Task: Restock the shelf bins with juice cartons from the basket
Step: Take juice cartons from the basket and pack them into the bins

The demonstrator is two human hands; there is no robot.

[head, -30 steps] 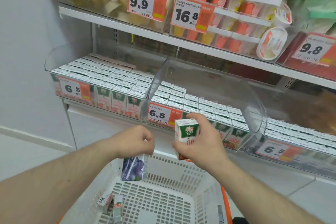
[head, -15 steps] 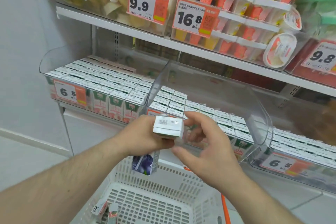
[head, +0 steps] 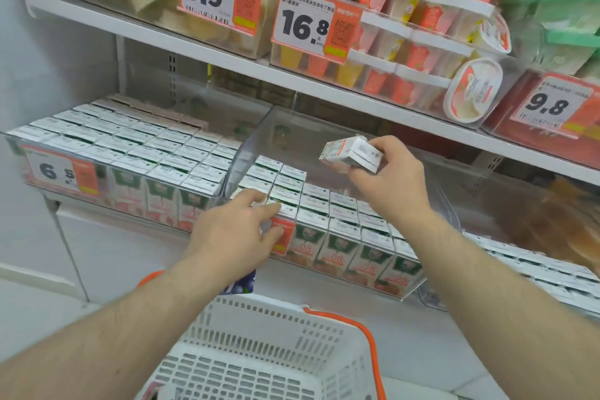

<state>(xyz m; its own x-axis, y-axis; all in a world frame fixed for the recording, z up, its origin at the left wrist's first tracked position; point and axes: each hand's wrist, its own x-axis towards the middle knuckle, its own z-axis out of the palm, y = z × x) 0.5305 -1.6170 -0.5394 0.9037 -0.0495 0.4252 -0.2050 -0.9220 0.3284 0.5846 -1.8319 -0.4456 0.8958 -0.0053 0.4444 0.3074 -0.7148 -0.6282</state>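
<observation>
My right hand (head: pixel 386 182) grips a white and orange juice carton (head: pixel 350 154), tilted on its side in the air over the clear middle bin (head: pixel 292 130). Rows of green-and-white cartons (head: pixel 324 204) fill that bin's front half; its back is bare. My left hand (head: pixel 233 230) reaches to the bin's front left corner, thumb and forefinger touching the carton tops there. A purple carton (head: pixel 242 284) shows under that hand, mostly hidden, held by the lower fingers. The white basket (head: pixel 259 305) with an orange handle sits below, between my arms.
A full bin of cartons (head: pixel 130 153) stands to the left with a 6.5 price tag, and another bin (head: pixel 535 269) to the right. The shelf above (head: pixel 324 94) carries ice cream tubs and price tags close over the bins. A white wall runs along the left.
My right hand has taken the white carton and raised it to the right, over the middle bin. My left hand moved forward onto the front cartons, the purple carton still under it.
</observation>
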